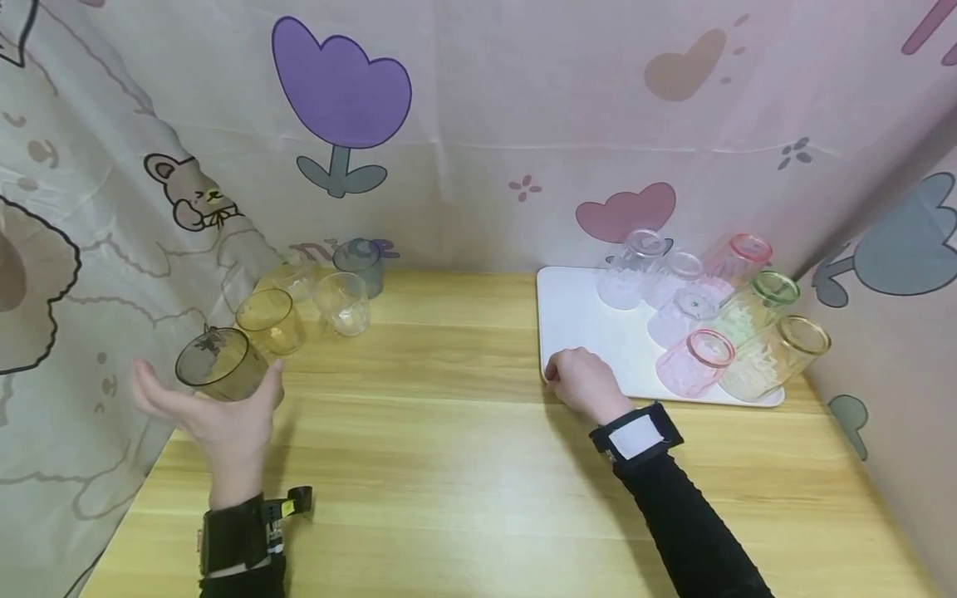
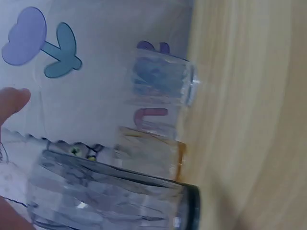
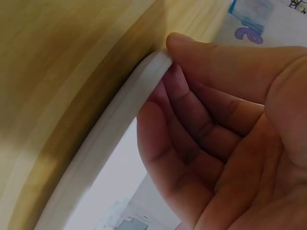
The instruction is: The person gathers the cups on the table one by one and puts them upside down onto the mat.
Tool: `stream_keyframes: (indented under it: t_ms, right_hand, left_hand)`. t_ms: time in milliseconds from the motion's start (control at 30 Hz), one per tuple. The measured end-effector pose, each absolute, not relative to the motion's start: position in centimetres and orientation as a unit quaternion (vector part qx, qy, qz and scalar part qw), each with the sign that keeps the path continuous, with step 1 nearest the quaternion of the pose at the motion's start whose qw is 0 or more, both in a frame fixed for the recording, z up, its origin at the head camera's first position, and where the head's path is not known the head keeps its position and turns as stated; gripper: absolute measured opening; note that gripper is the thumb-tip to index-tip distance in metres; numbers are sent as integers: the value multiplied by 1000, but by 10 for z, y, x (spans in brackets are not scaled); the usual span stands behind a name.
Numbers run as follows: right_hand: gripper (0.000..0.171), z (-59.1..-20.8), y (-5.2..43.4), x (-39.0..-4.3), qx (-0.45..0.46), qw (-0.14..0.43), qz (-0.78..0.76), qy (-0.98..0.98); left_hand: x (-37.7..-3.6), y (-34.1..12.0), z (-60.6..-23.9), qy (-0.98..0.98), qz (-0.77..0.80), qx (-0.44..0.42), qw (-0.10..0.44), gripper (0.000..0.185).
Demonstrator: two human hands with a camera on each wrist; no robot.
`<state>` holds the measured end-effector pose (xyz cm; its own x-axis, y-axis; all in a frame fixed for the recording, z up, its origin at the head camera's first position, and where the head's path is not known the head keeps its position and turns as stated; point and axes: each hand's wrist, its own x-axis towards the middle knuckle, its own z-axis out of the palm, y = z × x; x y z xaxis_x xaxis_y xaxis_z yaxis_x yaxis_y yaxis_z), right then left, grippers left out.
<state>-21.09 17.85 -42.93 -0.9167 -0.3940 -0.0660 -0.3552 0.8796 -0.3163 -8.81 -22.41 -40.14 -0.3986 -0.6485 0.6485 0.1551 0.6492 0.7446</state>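
My left hand (image 1: 215, 419) is open at the table's left edge, thumb and fingers spread on either side of a smoky grey glass (image 1: 217, 365) without clasping it. The left wrist view shows that glass (image 2: 110, 196) up close, with one fingertip (image 2: 12, 103) held apart from it. Behind it stand an amber glass (image 1: 271, 321), a clear glass (image 1: 342, 303) and a blue-grey glass (image 1: 360, 264). My right hand (image 1: 586, 384) has its fingers curled at the front left corner of a white tray (image 1: 576, 320). In the right wrist view a fingertip (image 3: 175, 45) touches the tray's corner (image 3: 96, 153).
Several tinted and clear glasses lie tilted on the tray's right half, among them a pink one (image 1: 695, 362), a yellow-rimmed one (image 1: 777, 357) and a green-rimmed one (image 1: 758, 305). Patterned cloth walls (image 1: 478, 124) close in the wooden table (image 1: 449, 465) at the back and both sides.
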Motion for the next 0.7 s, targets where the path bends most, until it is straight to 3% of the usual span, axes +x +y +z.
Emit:
stream_keyframes:
  t_ms: [400, 700]
  right_hand:
    - [9, -429, 177, -210, -181, 71, -145, 970]
    - [9, -431, 179, -208, -188, 65, -134, 971]
  left_hand:
    - [-92, -250, -427, -641, -587, 332, 367, 135]
    - [-92, -256, -444, -651, -600, 344, 312, 110]
